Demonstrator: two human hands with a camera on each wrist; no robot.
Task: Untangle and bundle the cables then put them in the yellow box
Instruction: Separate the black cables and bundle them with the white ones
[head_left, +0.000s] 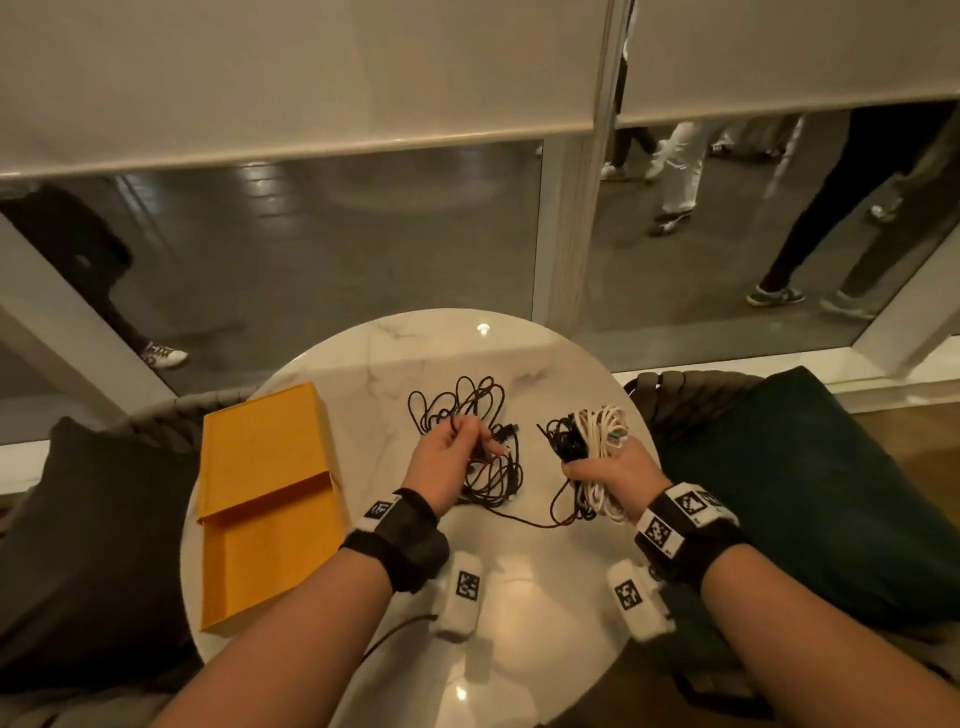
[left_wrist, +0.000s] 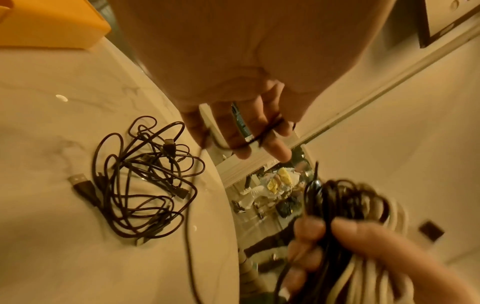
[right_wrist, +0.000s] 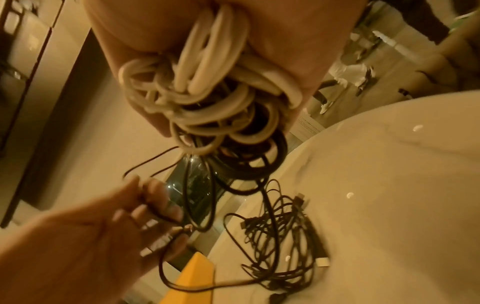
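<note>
**Both hands on cables, yellow box open at table's left**

Head view: round marble table (head_left: 519, 582), yellow box (head_left: 265, 499) lying open on its left side, empty inside as far as visible. Loose black cable tangle (head_left: 483, 441) at table centre. Left hand (head_left: 447, 457) above the tangle, fingers curled, pinching a black strand. Right hand (head_left: 608, 475) closed round a mixed bundle (head_left: 592, 447) of coiled white and black cable, held over the table's right edge.

Left wrist view only: the strand is looped across the left fingers (left_wrist: 259, 123); a USB-A plug (left_wrist: 79, 181) lies at the tangle's edge on the marble. Right wrist view only: thick white loops (right_wrist: 207, 67) bunched against the palm, black coils hanging below them, one black lead running down to the tangle.

Wristbands carry square black-and-white marker tags (head_left: 657, 530); no readable text or brand anywhere. Behind the glass, passers-by's legs.
</note>
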